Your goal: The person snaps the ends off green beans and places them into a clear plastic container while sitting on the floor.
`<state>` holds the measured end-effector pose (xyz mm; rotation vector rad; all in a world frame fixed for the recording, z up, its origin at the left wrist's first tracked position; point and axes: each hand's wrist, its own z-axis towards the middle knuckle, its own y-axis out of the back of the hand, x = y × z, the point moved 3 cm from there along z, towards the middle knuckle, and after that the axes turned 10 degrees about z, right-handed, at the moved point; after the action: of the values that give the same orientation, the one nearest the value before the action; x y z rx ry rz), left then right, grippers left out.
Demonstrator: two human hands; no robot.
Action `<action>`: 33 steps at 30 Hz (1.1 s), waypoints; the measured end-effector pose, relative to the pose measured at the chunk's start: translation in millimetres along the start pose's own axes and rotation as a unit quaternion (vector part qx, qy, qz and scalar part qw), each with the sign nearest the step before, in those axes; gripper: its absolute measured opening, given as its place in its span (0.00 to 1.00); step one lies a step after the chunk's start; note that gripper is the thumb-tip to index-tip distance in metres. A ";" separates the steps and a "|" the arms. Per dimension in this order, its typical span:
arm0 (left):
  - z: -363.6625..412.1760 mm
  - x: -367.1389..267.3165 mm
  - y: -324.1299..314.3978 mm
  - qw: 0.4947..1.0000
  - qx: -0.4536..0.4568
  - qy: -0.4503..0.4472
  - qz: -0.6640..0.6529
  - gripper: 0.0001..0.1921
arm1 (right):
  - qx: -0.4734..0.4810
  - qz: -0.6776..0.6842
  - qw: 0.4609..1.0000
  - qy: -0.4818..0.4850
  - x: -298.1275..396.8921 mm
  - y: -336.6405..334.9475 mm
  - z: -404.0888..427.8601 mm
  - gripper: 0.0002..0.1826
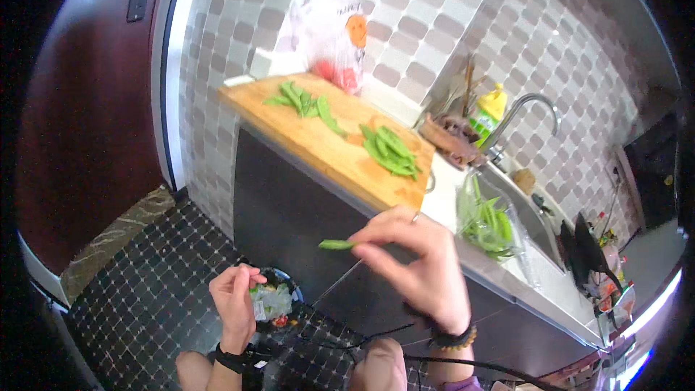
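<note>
My right hand (415, 260) pinches a green pea pod (335, 244) between thumb and forefinger, in front of the counter's edge. My left hand (236, 293) is lower and to the left, above the waste bin (296, 288), its thumb and fingertips together; whether anything small is between them cannot be told. On the wooden cutting board (282, 125) lie two piles of green pods, one at the far left (301, 100) and one at the right end (390, 151). Right of the board, an open clear plastic bag (467, 201) holds more green pods (491, 222).
A steel sink (543, 228) with a curved faucet (535, 98) is at the right, beside a yellow-capped bottle (488, 114). A plastic bag with red items (336, 73) stands behind the board. A black cable (478, 365) crosses near my knees.
</note>
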<state>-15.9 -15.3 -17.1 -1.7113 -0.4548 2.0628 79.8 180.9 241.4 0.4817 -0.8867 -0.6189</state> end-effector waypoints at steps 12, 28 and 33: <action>11.0 -22.6 -16.8 0.996 0.040 -0.010 -0.076 0.13 | -0.038 -0.317 0.945 -0.074 -54.1 71.3 116.0 0.16; 12.2 -43.6 14.0 0.999 0.028 -0.036 -0.013 0.15 | 0.026 -0.282 0.958 -0.054 -41.6 6.7 146.2 0.14; 13.6 -47.6 17.4 0.996 0.079 -0.004 0.044 0.27 | 0.070 -0.071 0.994 -0.050 40.8 -40.8 69.9 0.07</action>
<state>-23.8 -54.4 16.9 -1.6578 -0.2148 2.1056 29.7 114.4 277.3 0.6476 -1.0012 -0.7183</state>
